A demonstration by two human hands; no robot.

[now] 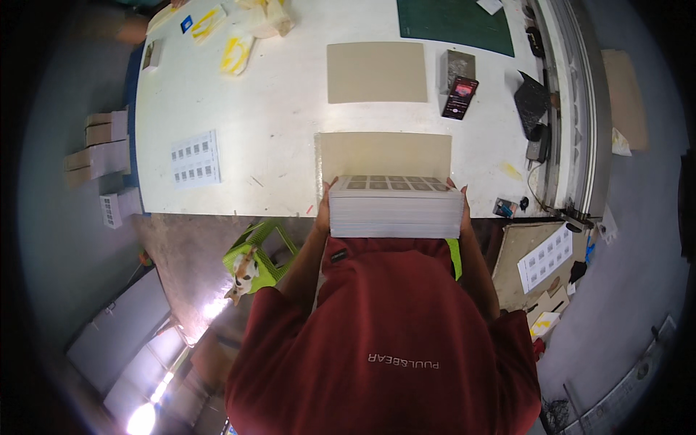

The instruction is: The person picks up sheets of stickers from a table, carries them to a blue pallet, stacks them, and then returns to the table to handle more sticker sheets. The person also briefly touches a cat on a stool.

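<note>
A thick stack of white printed sheets (396, 215) is right in front of me at the near edge of the table. Dark square codes in rows show on its top sheet. My left hand (324, 206) presses against the stack's left side, and my right hand (464, 203) against its right side, so the two grip it between them. Most of the fingers are hidden behind the stack. Just beyond it lies a flat beige board (384, 152), partly covered by the stack.
Farther back on the white table (268, 138) lie another beige board (377, 72), a phone (460, 98) leaning on a grey box (457, 65), and a green cutting mat (457, 25). A code sheet (195, 159) lies left. A cat (245, 272) is on a green stool (272, 262) beside me.
</note>
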